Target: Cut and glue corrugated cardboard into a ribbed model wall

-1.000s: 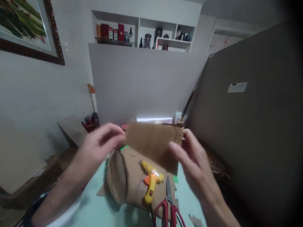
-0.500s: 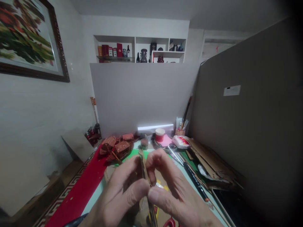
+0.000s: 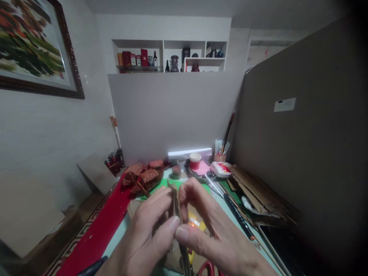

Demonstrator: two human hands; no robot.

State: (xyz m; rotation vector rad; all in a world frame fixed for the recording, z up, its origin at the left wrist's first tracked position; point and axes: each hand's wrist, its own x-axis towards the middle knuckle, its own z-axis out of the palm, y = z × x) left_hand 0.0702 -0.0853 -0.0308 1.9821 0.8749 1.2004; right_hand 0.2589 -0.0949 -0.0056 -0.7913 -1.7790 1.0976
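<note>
A brown cardboard piece stands on edge between my two hands, so mostly its narrow edge shows. My left hand grips it from the left, thumb pressed near the middle and fingers behind its far side. On the right, my right hand pinches it with the thumb, its fingers curled near the upper part. Beneath the hands lie a yellow tool with a white label and a small red glow, and red looped handles, partly hidden. More flat cardboard lies under my left hand.
Reddish-brown built pieces sit at the back left. Behind the hands stand a red and white tub and a small jar. To the right are a black-handled brush, stacked cardboard and a dark tablet-like slab. Grey panels enclose the back and right.
The cardboard's top has tipped slightly, and both thumbs have shifted a little left along it. More of the yellow tool and red handles shows. The view has moved slightly.
</note>
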